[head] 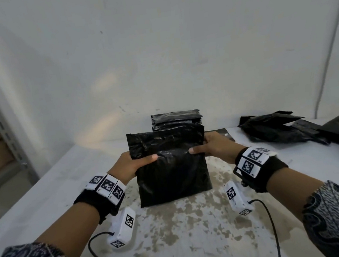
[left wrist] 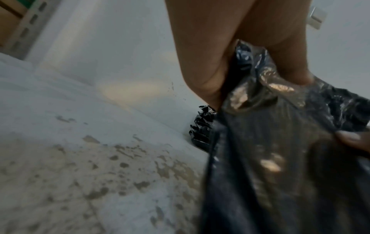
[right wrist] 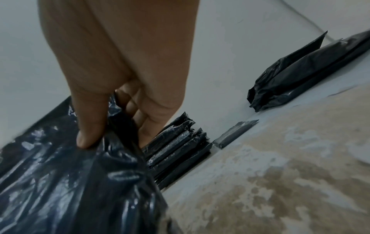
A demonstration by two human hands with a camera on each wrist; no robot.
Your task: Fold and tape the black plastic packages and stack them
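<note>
From the head view, a black plastic package (head: 170,167) stands upright on the worn white table (head: 43,192), its lower edge on the surface; the left hand (head: 129,166) grasps its left edge with the thumb across the front, and the right hand (head: 212,147) grasps its right edge the same way; directly behind the package, against the wall, sits a stack of folded black packages (head: 176,119); to the right of the package, well apart, lies a loose heap of unfolded black packages (head: 276,130); a single flat black piece (head: 223,133) lies on the table just behind the right hand.

From the left wrist view, the left hand (left wrist: 230,47) pinches the crinkled edge of the package (left wrist: 280,158), fingers curled behind and thumb in front; the stack (left wrist: 202,129) shows just past the package's edge; a fingertip of the right hand (left wrist: 352,139) presses the package's far side.

From the right wrist view, the right hand (right wrist: 120,63) clamps the package (right wrist: 70,182) between thumb and curled fingers; the stack (right wrist: 180,150) lies just beyond the package, the flat piece (right wrist: 234,134) beside it, and the heap (right wrist: 300,76) farther off.
</note>
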